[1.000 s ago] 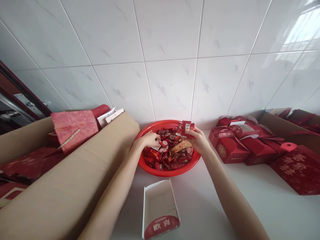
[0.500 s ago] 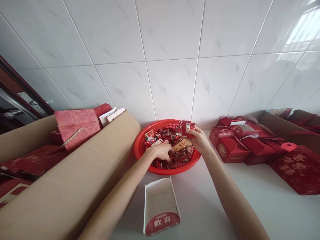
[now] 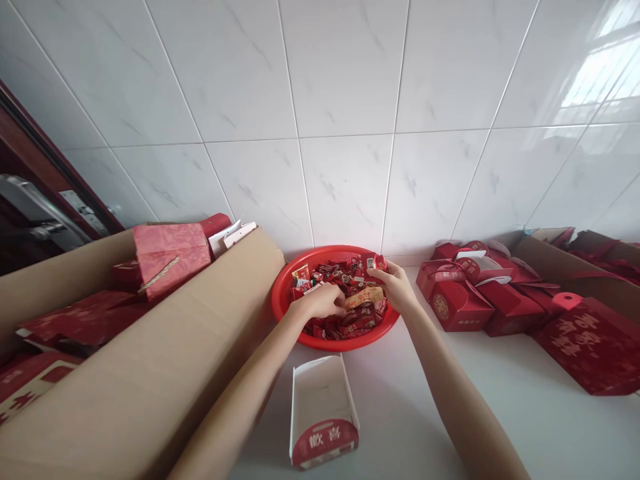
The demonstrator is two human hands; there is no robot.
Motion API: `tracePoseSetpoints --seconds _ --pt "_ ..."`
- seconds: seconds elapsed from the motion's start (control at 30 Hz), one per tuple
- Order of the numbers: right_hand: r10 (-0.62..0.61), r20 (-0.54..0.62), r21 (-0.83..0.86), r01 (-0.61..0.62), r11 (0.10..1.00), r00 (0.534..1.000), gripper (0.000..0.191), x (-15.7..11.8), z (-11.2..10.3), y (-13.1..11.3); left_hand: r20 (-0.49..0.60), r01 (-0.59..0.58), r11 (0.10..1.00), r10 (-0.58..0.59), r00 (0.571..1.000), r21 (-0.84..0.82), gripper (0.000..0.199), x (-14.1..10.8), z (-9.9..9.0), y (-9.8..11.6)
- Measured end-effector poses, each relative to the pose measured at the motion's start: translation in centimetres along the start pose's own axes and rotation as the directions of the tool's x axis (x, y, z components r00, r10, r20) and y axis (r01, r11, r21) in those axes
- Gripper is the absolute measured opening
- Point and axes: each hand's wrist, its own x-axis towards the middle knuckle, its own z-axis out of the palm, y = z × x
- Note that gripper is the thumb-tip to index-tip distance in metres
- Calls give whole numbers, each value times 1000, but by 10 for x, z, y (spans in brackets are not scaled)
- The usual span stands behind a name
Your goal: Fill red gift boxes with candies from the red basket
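A red plastic basket (image 3: 285, 331) full of small wrapped candies (image 3: 363, 317) stands against the wall. My left hand (image 3: 323, 301) reaches into it from the front, fingers curled down among the candies; whatever is at its fingertips is hidden. At the basket's right rim, my right hand (image 3: 395, 283) pinches a red candy packet (image 3: 369, 263) with a white label. A yellowish wrapped piece (image 3: 364, 297) lies between the two hands. In front of the basket sits an open-topped white carton (image 3: 323, 390) with a red front panel, its inside bare.
On the left, a long cardboard box (image 3: 200, 347) holds red paper bags (image 3: 173, 257). Several closed red gift boxes (image 3: 463, 303) stand on the right, beside a flat red bag (image 3: 593, 347) and another cardboard box (image 3: 543, 260). White tiles (image 3: 345, 193) rise behind the counter.
My right hand has come down a little, bringing the red candy packet lower over the basket. My left hand stays among the candies. The view has tilted slightly.
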Motion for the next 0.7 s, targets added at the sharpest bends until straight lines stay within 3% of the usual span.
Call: tracePoseSetpoints --seconds 0.17,0.27,0.33,0.4,0.5,0.57,0.7 --pt "15 26 -10 -14 1000 1000 28 -2 0 -3 -259 -58 955 -21 966 -292 34 -15 -2 7" --pt "51 39 -1 -51 999 998 28 -3 0 -6 -396 -156 913 -6 918 -377 38 -40 -5 13" --pt "75 56 2 -75 997 996 26 -5 2 -10 -432 -211 900 28 901 -381 35 -64 -9 20" --pt "86 98 -4 -86 996 991 25 -8 5 -15 -378 -223 896 68 923 -385 34 -90 -14 30" --pt "72 196 -20 -69 997 978 24 -18 14 -27 -213 -192 927 126 969 -322 29 -124 -16 43" --pt "63 268 -35 -55 998 961 22 -28 21 -35 -122 -141 961 114 986 -240 28 -139 -14 49" --pt "71 408 -97 -34 995 910 19 -50 33 -51 -111 -18 997 10 994 -71 30 -159 -7 50"
